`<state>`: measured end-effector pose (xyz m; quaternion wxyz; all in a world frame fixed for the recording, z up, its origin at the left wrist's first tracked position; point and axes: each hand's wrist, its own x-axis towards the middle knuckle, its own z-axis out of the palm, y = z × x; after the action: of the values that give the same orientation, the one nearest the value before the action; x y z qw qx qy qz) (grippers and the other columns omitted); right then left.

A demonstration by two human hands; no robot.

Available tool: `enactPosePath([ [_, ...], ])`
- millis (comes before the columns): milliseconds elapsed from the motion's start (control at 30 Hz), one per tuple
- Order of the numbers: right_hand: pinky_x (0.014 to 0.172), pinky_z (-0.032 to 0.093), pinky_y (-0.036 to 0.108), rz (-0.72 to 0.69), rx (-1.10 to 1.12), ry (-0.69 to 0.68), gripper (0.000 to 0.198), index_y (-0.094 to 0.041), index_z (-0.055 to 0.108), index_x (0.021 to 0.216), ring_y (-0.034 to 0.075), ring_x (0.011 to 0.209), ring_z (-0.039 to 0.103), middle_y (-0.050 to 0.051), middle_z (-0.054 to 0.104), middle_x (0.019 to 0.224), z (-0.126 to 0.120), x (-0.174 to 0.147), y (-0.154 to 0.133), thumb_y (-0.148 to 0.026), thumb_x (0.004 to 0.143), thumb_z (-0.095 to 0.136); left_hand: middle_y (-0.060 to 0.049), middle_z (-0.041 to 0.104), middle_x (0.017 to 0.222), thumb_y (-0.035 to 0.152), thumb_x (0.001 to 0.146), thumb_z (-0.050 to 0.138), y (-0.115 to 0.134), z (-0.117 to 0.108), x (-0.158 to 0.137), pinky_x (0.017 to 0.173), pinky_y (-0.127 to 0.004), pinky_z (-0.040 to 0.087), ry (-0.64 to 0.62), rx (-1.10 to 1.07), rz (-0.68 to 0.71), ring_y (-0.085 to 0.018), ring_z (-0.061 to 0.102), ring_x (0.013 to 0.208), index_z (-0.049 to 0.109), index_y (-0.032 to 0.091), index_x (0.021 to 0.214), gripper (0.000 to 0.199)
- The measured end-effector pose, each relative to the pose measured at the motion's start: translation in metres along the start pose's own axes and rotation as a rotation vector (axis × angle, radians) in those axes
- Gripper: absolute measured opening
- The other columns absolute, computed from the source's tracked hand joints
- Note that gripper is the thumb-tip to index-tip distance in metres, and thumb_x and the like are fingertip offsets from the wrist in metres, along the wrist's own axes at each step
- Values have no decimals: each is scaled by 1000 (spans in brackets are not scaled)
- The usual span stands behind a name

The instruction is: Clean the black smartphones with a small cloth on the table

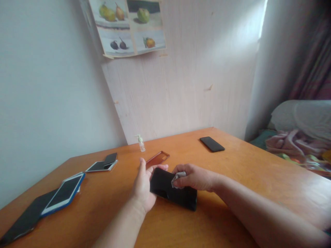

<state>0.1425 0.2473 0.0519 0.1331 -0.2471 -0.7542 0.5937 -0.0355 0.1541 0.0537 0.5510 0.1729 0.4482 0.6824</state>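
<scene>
A black smartphone (165,193) is tilted above the table, its dark screen up. My left hand (144,187) grips its left end, with the thumb raised off the screen and the fingers behind the phone. Pinched in my right hand (193,177) is a crumpled grey-white cloth (178,179), which rests on the phone's screen. Whether it is fabric or tissue I cannot tell. Just beyond my left fingers lies a brown translucent phone case (159,157). Behind that case stands a small clear pump bottle (141,144).
Another black phone (212,144) lies at the back right of the wooden table (116,213). On the left are a white tablet in a blue case (63,194), a dark flat cover (28,217) and a white device (98,166) with a dark phone (110,159) on it.
</scene>
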Motion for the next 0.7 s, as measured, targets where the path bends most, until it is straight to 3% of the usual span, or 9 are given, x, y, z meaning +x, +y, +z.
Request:
enactPosePath([
  [167,64,42,22,39,-83,-101,26,-19,66,90,13,73,57,-1,65,80,-7,-4,-4,-26,67,76,-14,72,98,72,82,43,6,4,-3,84,-35,51,33,-11,53,-25,65,99,68,14,73,64],
  [367,61,37,23,-57,-84,8,29,-17,62,79,11,65,48,-2,58,72,-4,0,2,-46,80,67,-14,72,98,74,81,44,8,2,-2,87,-36,50,25,-27,101,-26,64,103,67,14,73,64],
  [533,67,41,24,-62,44,-96,31,-18,64,92,12,71,53,-1,61,79,-3,1,6,-42,74,73,-13,72,100,76,79,44,9,1,-1,86,-36,50,24,-22,126,-25,66,97,67,14,76,67],
  [600,65,42,24,-19,21,-66,34,-18,64,94,13,70,54,-1,62,78,-1,2,6,-39,71,76,-13,72,98,76,79,45,10,0,0,82,-36,51,19,-14,129,-24,67,91,67,14,76,66],
  [700,64,42,24,-31,-56,39,30,-18,64,93,13,69,53,0,62,76,1,3,5,-41,76,71,-12,73,93,75,79,46,12,-2,1,77,-35,52,6,-22,121,-24,69,83,66,14,75,65],
])
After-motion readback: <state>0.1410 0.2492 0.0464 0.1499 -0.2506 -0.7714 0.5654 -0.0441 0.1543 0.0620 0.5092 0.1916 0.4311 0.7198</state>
